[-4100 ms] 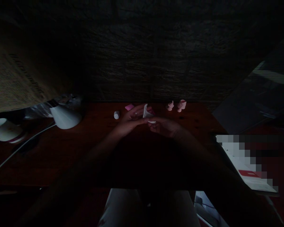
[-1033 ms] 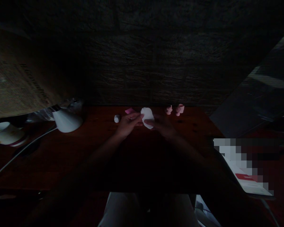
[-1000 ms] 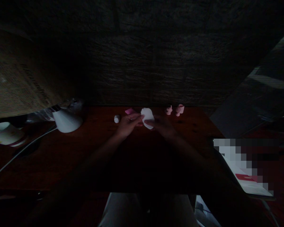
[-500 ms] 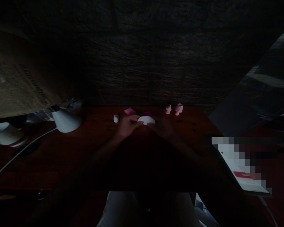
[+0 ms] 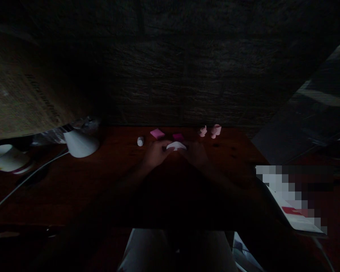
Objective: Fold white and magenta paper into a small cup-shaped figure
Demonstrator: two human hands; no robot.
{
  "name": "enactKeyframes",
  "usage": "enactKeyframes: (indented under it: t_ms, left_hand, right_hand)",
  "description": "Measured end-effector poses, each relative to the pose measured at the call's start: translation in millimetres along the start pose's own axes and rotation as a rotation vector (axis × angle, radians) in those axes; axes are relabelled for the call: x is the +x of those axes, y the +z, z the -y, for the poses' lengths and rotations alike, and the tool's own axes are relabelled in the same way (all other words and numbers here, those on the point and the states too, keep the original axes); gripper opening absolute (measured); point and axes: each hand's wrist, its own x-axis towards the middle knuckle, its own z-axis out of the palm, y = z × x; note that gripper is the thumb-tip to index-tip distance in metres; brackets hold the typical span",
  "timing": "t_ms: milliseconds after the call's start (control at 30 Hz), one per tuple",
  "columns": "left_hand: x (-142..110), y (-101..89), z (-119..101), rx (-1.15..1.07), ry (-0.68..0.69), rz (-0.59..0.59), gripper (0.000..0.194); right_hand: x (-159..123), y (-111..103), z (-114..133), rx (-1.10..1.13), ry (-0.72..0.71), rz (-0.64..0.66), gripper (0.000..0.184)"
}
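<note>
In the dim light my left hand [image 5: 156,152] and my right hand [image 5: 196,153] meet over the far side of the table. Between them they hold a soft-looking white piece [image 5: 176,145], perhaps modelling clay, with both thumbs pressed on its near edge. It is thin and its upper edge is arched. A small white lump [image 5: 140,141] lies left of my left hand. Just beyond my hands are a pink flat block [image 5: 157,133] and a magenta flat block [image 5: 178,137]. Two small pale pink shaped pieces, one knobbly [image 5: 203,131] and one cup-like [image 5: 215,131], stand to the right.
A stone-patterned wall [image 5: 164,75] rises behind the wooden table [image 5: 102,177]. At left are a white cone-shaped object [image 5: 81,143] with a cable, a white tub [image 5: 5,156] and a large brown printed bag or box [image 5: 17,87]. A partly blurred-out device [image 5: 294,211] sits at right.
The white piece now shows a narrower, more curved outline between my thumbs. Both hands have shifted slightly toward me, uncovering more of the magenta block.
</note>
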Motion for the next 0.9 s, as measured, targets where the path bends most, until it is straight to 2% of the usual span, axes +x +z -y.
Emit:
enactKeyframes:
  t_ms: [433, 600, 900]
  left_hand:
    - [5, 1.3, 9, 0.019, -0.045, 0.022, 0.01]
    - [3, 2.3, 9, 0.013, -0.022, -0.019, 0.013]
    - [3, 2.0, 9, -0.005, -0.034, 0.039, 0.007]
  right_hand:
    - [3, -1, -5, 0.05, -0.041, 0.028, 0.018]
    - [4, -8, -10, 0.142, -0.048, -0.018, 0.017]
    - [7, -10, -13, 0.07, -0.021, 0.003, 0.018]
